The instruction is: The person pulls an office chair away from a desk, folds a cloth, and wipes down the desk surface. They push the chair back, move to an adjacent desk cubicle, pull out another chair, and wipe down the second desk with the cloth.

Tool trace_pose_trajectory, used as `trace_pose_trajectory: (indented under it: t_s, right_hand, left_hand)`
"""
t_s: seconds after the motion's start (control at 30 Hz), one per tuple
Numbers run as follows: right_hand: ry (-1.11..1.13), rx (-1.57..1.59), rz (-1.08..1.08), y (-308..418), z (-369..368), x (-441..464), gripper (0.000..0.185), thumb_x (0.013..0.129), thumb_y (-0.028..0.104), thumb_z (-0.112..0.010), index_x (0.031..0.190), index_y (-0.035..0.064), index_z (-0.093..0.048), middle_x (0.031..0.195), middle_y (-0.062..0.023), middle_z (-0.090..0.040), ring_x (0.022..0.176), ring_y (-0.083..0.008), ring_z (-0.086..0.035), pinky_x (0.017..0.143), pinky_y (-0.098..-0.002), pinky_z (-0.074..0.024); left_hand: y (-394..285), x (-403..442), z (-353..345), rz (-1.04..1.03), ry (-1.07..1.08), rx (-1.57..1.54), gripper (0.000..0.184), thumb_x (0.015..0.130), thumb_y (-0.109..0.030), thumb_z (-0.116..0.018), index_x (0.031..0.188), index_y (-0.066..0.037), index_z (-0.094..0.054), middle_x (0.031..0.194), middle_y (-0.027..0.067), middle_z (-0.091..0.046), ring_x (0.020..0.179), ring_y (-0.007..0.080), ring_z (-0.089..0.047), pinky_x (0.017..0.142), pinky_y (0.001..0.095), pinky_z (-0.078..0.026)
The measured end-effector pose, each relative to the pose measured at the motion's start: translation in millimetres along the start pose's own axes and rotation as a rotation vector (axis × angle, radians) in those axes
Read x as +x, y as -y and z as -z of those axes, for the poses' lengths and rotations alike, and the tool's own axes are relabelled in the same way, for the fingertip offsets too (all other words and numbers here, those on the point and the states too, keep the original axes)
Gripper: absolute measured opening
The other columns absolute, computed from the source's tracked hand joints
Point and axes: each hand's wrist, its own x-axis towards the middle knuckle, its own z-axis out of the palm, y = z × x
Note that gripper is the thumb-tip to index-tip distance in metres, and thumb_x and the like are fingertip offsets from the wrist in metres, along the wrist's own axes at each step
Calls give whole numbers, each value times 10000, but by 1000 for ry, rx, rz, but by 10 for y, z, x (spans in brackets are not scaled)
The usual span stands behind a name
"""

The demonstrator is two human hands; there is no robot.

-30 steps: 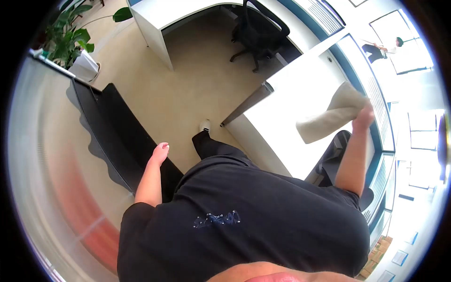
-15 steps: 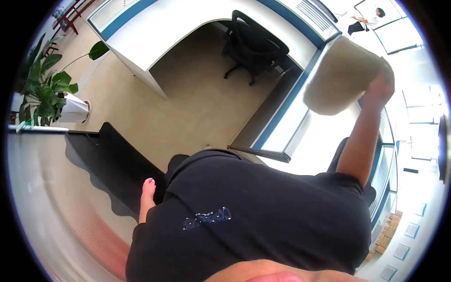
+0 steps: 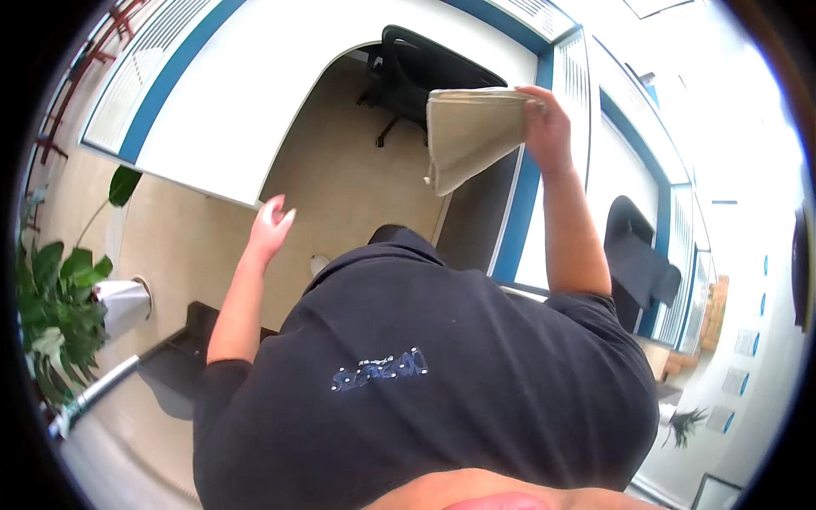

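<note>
A folded beige cloth (image 3: 472,132) hangs from my right hand (image 3: 550,132), whose fingers are closed on its right edge. It is held up in the air in front of the black office chair, and its folded layers show along the top. My left hand (image 3: 272,228) is raised near the front corner of the white desk (image 3: 221,110), apart from it. Its fingers are loosely bent, the thumb stands away from them, and nothing is in it.
A black office chair (image 3: 442,64) stands at the desk's recess. Blue-edged partitions (image 3: 527,212) run on the right, with another dark chair (image 3: 633,255) beyond. A potted plant (image 3: 64,297) with a white pot (image 3: 126,308) is at left.
My right hand has brought the cloth leftward, off the right-hand desk side. The cloth now shows its folded edges. My left hand has risen forward from beside my body. The view has turned.
</note>
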Motion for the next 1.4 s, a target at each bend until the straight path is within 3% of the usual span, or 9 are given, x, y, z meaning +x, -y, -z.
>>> trace_pose_trajectory:
  t_s: [0.23, 0.37, 0.5, 0.63, 0.8, 0.97, 1.07, 1.2, 1.4]
  right_hand:
    - [38, 156, -91, -334, -538, -163, 174, 1034, 36, -625, 1178, 34, -723, 1034, -77, -773, 953, -144, -711, 882, -288, -565]
    - [-47, 163, -175, -714, -483, -172, 172, 1017, -10, -600, 1153, 14, -703, 1038, -96, -766, 979, -169, -720, 908, -299, -558]
    - [-155, 186, -253, -1332, -22, -87, 162, 1032, 1, -583, 1154, 7, -689, 1051, -95, -758, 1008, -176, -707, 934, -311, -549]
    - [-274, 49, -225, -2042, 588, 305, 158, 1056, 55, -591, 1165, 19, -700, 1052, -88, -755, 1009, -175, -699, 934, -302, -544]
    - [-354, -183, -15, -2785, 1501, 1126, 185, 1039, 118, -667, 1190, 68, -762, 1020, -73, -778, 875, -184, -692, 803, -294, -552]
    - [-430, -427, 115, -3004, 2164, 1929, 182, 993, 219, -752, 1134, 116, -806, 1022, -47, -783, 850, -157, -700, 748, -278, -560]
    - [-381, -393, 106, -3199, 2120, 2160, 180, 985, 214, -761, 1123, 109, -810, 1046, -53, -786, 967, -186, -736, 858, -292, -592]
    - [-316, -396, 91, -3803, 1289, 2176, 179, 909, 335, -817, 947, 160, -828, 953, -43, -791, 872, -215, -747, 765, -337, -605]
    - [322, -561, -293, -4169, -473, 1590, 857, 808, 580, -835, 1482, 139, -543, 1411, -179, -623, 1318, -356, -593, 1114, -550, -456]
  left_hand:
    - [-3004, 1263, -572, -949, 226, 321, 1089, 763, -406, -912, 1625, -87, -329, 1622, 219, -397, 1498, 387, -398, 1257, 478, -317]
    - [-3264, 2079, -1181, -715, 906, 50, 1178, 749, -248, -938, 1671, -89, -222, 1516, 215, -533, 1414, 344, -515, 1203, 393, -403]
    - [-3690, 2687, -1757, -509, 1202, 57, 569, 854, -218, -863, 1332, -34, -614, 1199, 69, -680, 1131, 148, -604, 1031, 319, -484]
    - [-4207, 3404, -2497, -466, 1187, -91, 379, 888, -204, -834, 1153, -48, -613, 1026, 12, -622, 993, 113, -541, 930, 302, -475]
    - [-5276, 4323, -3105, -827, 908, -97, 814, 884, -95, -836, 1553, -56, -374, 1202, 146, -707, 1142, 196, -648, 991, 387, -533]
    - [-6488, 4781, -2863, -1108, 509, 287, 362, 953, -221, -695, 1286, -106, -608, 1167, 122, -714, 1064, 302, -699, 892, 463, -568]
    - [-6534, 5223, -2826, -1284, 313, 255, 261, 885, -124, -768, 1075, -88, -593, 882, 103, -672, 789, 276, -691, 699, 384, -551]
    - [-5770, 5933, -2793, -1575, 125, 534, 257, 885, -76, -772, 1098, -143, -645, 1267, 93, -705, 1232, 310, -655, 1066, 428, -535]
    - [-3413, 5849, -2167, -393, 27, 634, 272, 930, -204, -678, 1181, -100, -652, 1224, 190, -683, 1196, 389, -628, 997, 494, -516]
